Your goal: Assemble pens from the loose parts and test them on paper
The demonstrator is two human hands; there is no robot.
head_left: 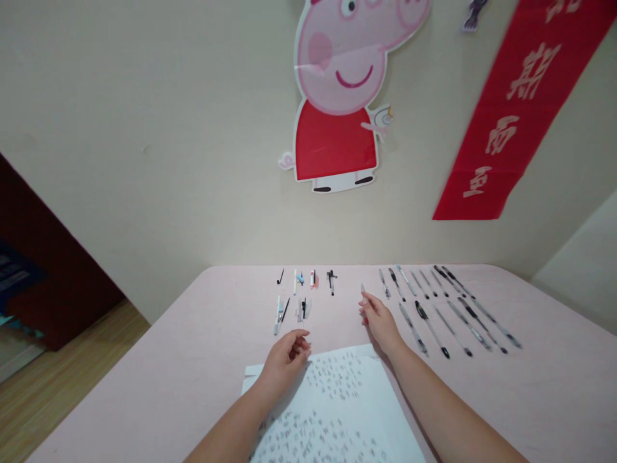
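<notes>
My right hand (380, 319) is closed over the table, just beyond the paper's far edge. A short, clear, slender pen part (363, 289) sticks up from its fingertips; its exact kind is too small to tell. My left hand (285, 357) rests over the far left part of the written sheet (380, 411), its fingers curled and brought together. Whatever lies between them, if anything, is hidden. Beyond the left hand lie pen pieces: a pale blue barrel (276, 318), a black refill (285, 310) and a small cluster of clear and black parts (303, 309).
Whole pens lie in two rows on the right, among them a black-gripped pen (431, 328). More parts line the back left, including a red-and-white piece (313, 278) and black parts (331, 281). The pink-covered table (193, 386) meets the wall (216, 193).
</notes>
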